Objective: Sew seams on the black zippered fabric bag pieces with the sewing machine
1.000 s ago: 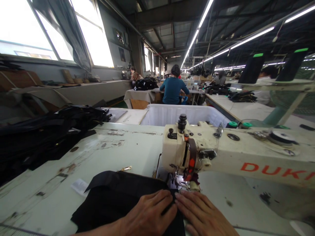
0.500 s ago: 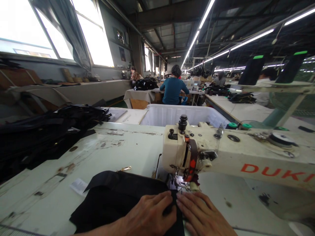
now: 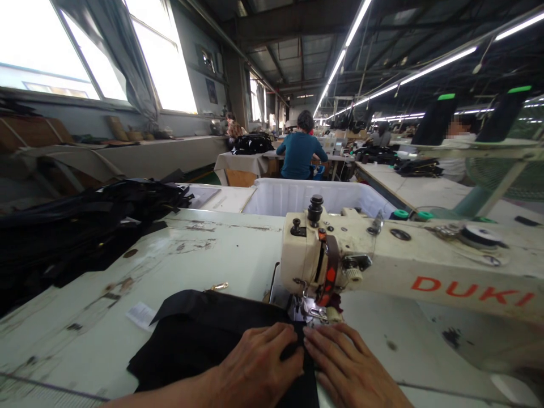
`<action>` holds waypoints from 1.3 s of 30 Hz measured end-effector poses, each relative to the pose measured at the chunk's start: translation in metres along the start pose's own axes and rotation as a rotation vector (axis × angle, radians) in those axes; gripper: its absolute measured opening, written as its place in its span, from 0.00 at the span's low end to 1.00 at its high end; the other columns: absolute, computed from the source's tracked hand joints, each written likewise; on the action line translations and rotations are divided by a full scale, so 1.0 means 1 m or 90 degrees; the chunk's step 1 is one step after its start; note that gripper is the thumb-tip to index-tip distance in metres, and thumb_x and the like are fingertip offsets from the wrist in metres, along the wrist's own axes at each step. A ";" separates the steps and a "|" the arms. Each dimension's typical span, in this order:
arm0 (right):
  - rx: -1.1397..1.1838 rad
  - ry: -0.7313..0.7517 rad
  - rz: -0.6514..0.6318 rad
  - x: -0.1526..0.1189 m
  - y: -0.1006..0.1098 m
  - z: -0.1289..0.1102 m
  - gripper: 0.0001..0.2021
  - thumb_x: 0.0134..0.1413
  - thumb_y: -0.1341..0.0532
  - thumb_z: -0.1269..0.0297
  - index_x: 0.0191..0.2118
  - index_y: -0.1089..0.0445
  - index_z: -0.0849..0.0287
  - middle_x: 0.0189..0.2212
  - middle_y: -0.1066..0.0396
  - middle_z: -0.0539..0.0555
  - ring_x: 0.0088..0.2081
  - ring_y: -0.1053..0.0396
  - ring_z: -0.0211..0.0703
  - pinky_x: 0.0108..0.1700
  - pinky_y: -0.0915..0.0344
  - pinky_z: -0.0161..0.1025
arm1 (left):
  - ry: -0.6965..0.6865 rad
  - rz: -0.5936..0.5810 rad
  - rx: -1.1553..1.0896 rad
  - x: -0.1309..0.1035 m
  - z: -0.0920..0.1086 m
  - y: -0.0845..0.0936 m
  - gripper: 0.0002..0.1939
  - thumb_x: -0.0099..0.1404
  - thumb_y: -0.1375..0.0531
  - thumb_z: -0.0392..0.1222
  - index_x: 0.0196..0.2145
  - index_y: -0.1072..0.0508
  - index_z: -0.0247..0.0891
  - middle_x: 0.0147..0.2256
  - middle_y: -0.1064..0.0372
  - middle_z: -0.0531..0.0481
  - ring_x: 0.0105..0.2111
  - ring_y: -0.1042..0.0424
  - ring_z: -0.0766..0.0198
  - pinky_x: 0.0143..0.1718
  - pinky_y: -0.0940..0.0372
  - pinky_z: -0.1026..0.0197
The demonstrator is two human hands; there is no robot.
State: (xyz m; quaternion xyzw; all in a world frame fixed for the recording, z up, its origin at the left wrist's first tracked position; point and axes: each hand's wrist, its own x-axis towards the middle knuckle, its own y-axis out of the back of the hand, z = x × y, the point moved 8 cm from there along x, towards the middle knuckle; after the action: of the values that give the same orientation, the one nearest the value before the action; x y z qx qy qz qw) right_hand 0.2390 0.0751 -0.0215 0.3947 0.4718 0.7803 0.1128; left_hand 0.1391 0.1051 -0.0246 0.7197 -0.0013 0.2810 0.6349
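Black fabric (image 3: 191,340) lies on pale table (image 3: 229,243), one edge by presser foot (image 3: 313,310). Left hand (image 3: 263,358) on top, fingers curled; pinching or only pressing, can't tell. Right hand (image 3: 351,360) flat along right edge, fingers straight, ungripped. Sewing machine (image 3: 374,255) just beyond; white bin (image 3: 293,195) behind; teal-topped person (image 3: 300,156) farther off.

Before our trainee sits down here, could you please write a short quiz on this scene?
1. True or false: the left hand rests on the black fabric.
2. What colour are the tops of the two tall thread cones? A) Red B) Green C) Yellow
3. Fill in the blank: the lettering on the sewing machine reads ____.

Key: 1. True; 2. B; 3. DUKI.
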 end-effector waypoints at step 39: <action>-0.042 -0.035 0.104 -0.003 -0.022 0.003 0.17 0.69 0.53 0.60 0.47 0.28 0.57 0.44 0.24 0.47 0.45 0.31 0.40 0.52 0.44 0.40 | -0.012 -0.022 -0.032 -0.001 -0.018 -0.001 0.07 0.70 0.48 0.43 0.41 0.32 0.39 0.43 0.29 0.47 0.42 0.27 0.62 0.42 0.31 0.64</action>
State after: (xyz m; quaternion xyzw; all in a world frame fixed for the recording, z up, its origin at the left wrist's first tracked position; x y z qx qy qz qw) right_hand 0.2386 0.0870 -0.0402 0.4495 0.4087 0.7908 0.0745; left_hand 0.1319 0.1211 -0.0249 0.7062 -0.0015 0.2629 0.6574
